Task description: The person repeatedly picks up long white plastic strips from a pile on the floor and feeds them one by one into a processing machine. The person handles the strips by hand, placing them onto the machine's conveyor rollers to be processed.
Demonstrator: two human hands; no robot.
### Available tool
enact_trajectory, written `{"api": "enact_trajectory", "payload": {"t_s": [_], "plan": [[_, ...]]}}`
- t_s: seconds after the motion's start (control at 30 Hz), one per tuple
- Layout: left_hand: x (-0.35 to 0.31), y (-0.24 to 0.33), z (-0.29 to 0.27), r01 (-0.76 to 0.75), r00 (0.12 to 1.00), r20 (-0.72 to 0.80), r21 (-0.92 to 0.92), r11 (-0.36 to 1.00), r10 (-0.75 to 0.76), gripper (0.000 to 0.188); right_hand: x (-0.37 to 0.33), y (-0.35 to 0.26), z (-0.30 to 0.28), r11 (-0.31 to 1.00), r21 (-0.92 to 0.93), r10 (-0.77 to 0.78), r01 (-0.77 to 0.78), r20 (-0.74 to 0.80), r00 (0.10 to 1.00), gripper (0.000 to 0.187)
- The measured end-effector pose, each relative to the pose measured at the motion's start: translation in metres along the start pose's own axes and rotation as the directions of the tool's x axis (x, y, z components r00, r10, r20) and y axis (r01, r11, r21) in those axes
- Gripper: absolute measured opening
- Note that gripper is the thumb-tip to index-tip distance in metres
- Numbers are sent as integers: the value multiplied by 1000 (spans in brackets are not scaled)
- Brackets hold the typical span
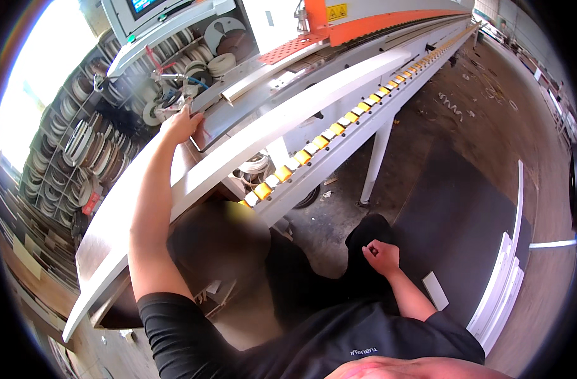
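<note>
**White board on the edge-bander, one arm stretched way out**

White long flat panel [250, 142] is lying along the grey and orange machine [364, 38], just beside its row of yellow rollers [329, 129]. Behind it there's a rack full of coiled edge-tape rolls [80, 145], and more white panels [506, 278] are leaning on the dark floor mat [452, 208] at the right. The panel's far edge and the machine's grey guide plate sit right by the left hand [181, 123]. That arm is fully extended, fingers resting on the panel's far edge by the guide, can't tell if they're actually gripping. The right hand [381, 256] hangs low near the leg, curled into a loose fist, holding nothing.
</note>
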State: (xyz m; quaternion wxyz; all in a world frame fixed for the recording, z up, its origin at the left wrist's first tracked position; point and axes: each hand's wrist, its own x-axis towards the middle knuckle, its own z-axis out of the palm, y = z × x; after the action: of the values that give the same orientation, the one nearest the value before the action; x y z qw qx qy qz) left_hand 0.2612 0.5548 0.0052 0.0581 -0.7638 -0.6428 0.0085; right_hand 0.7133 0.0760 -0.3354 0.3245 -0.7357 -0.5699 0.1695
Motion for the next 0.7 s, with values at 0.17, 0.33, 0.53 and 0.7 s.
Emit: {"api": "enact_trajectory", "payload": {"t_s": [0.17, 0.33, 0.53, 0.7], "plan": [[-8, 0, -7, -54, 996, -71, 48, 997, 58, 70, -1, 4, -1, 1000, 9, -9, 9, -12, 1000, 25], [-39, 27, -60, -111, 992, -30, 212, 971, 120, 59, -5, 4, -1, 1000, 3, -19, 19, 5, 1000, 26], [-134, 118, -79, -458, 888, -141, -184, 870, 438, 59, -7, -4, -12, 999, 13, 32, -33, 60, 998, 29], [-185, 139, -41, -585, 761, -366, -31, 810, 536, 53, -5, -10, -11, 999, -20, 41, -39, 107, 993, 30]]}}
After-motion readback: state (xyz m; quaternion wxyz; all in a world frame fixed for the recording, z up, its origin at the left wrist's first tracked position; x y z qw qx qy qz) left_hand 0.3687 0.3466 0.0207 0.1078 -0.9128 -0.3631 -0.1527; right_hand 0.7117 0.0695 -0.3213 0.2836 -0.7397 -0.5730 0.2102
